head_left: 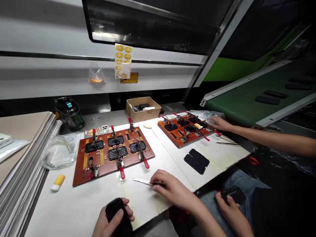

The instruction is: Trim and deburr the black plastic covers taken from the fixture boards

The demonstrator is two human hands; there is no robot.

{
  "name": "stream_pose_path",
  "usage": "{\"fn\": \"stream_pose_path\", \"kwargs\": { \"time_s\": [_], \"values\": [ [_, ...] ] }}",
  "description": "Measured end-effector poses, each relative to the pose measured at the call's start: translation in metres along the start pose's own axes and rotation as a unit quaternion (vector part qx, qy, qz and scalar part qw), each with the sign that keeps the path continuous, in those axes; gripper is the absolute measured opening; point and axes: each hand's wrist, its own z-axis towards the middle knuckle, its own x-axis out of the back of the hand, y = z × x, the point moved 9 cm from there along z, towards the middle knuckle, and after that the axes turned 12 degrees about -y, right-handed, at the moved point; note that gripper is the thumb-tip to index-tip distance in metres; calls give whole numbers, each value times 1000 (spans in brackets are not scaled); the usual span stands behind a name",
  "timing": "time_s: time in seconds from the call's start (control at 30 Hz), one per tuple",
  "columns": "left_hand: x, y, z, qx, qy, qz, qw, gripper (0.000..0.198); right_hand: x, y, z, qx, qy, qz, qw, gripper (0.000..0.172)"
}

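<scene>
The white tabletop (pixel 61 207) was the largest thing in reach. On it lay the reddish-brown clamp board (pixel 81 171), beyond both hands and apart from them. Four black latticed inserts (pixel 118 152) sat in it; no matching insert showed by the lower-left clamp (pixel 93 170), so the board seemed only partly filled. A second board (pixel 177 142) lay to the right, near a co-worker's outstretched hand (pixel 220 123); how complete it was could not be told. The dark phone-shaped piece (pixel 125 226) rested in the left hand (pixel 105 222), thumb across its face and fingers wrapped round its side, just by the table's near edge. Whether that piece was finished could not be judged, as no cut or trimming was visible on it. Smaller came the slim knife (pixel 145 182), its dark handle gripped in the curled fingers of the right hand (pixel 170 187); its bare blade pointed left, well apart from the piece
</scene>
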Motion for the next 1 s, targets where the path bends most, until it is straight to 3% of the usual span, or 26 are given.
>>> {"fn": "stream_pose_path", "kwargs": {
  "time_s": [0.1, 0.2, 0.27, 0.33, 0.43, 0.57, 0.73, 0.87, 1.0],
  "values": [
    [-10, 12, -2, -16, -14, 113, 993, 50, -29, 13, -2, -61, 56, -91, 992, 22],
    [-22, 29, -9, -38, -2, 211, 977, 44, -43, 21, 2, -101, 83, -144, 981, 5],
    [-28, 39, -17, -56, 26, 256, 965, 40, -43, 16, -3, -94, 94, -108, 985, 12],
    [-31, 48, -26, -73, 69, 282, 954, 37, -44, 3, -13, -77, 97, -5, 992, 21],
    [-33, 55, -37, -100, 120, 291, 944, 37, -67, -39, -23, -9, 21, 143, 990, 34],
    [-39, 56, -41, -125, 118, 281, 944, 39, -108, -95, -29, 57, -90, 158, 982, 43],
    [-44, 59, -45, -144, 82, 306, 937, 38, -124, -104, -21, 48, -100, 98, 989, 41],
    [-49, 66, -50, -166, 80, 356, 916, 40, -130, -99, -17, 37, -113, 82, 989, 45],
    [-49, 67, -51, -162, 89, 365, 912, 38, -133, -96, -17, 29, -114, 71, 991, 47]
  ]
}}
